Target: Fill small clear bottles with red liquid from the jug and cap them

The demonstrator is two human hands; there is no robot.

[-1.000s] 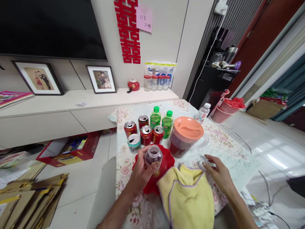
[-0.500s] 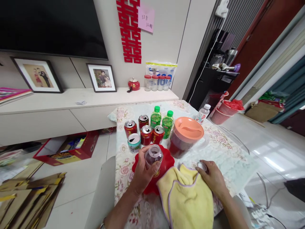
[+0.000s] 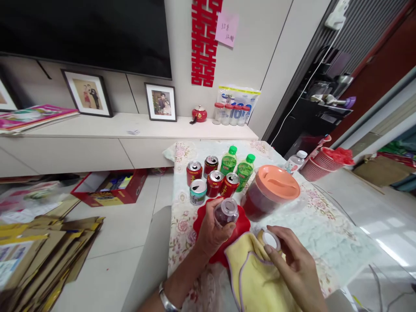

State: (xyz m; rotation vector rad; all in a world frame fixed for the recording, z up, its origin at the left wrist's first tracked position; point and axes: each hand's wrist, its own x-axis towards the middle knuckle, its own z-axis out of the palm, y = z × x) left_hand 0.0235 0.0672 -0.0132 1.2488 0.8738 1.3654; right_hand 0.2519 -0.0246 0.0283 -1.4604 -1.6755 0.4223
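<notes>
A small clear jar (image 3: pixel 224 213) with dark contents is in my left hand (image 3: pixel 212 232), its fingers wrapped round it above a red scalloped plate (image 3: pixel 242 223). My right hand (image 3: pixel 294 260) pinches a round, pale lid (image 3: pixel 270 239) at its edge, just right of the jar. Below the lid a yellow cloth (image 3: pixel 263 281) with purple trim lies on the table. Behind my hands stands a large pitcher (image 3: pixel 260 203) of dark red liquid with an orange lid.
Several opened cans (image 3: pixel 215 183) and two green-capped bottles (image 3: pixel 245 172) stand behind the plate. A white-capped bottle (image 3: pixel 295 162) is at the table's back right. Glass jars with red lids (image 3: pixel 226 115) line the white shelf (image 3: pixel 120 125).
The view has turned left, so the scene sits further right. My right hand has lifted the lid off the cloth area and turned it, bringing it closer to the jar.
</notes>
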